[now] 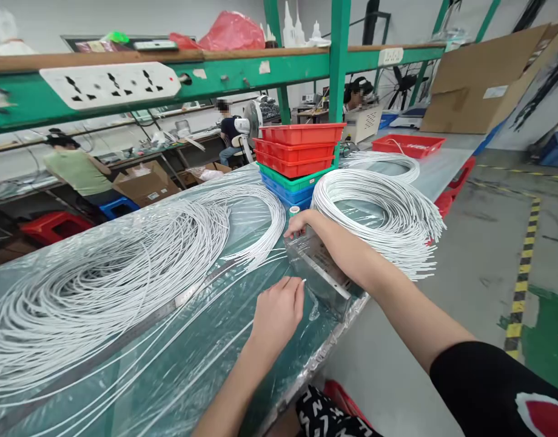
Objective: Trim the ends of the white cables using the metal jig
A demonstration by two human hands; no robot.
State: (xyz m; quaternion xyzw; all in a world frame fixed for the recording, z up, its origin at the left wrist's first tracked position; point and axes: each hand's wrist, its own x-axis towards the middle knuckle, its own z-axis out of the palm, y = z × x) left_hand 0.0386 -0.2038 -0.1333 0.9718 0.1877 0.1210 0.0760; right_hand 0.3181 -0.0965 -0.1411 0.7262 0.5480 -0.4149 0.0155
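- Big coil (137,279): on counter (297,361), 9 o'clock from left hand
- Left hand (279,303): fingers pinching white wire (248,328); wire trails toward 8 o'clock
- Right hand (301,223): at metal box's (315,273) far end, can't tell if fingers grip
- Small roll (294,210): just beside right hand, 11 o'clock
- Right coil (404,209): 2 o'clock from box

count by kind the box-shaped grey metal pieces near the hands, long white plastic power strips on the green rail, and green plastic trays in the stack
Grey metal piece: 1
White power strips: 2
Green tray: 1
Total: 4
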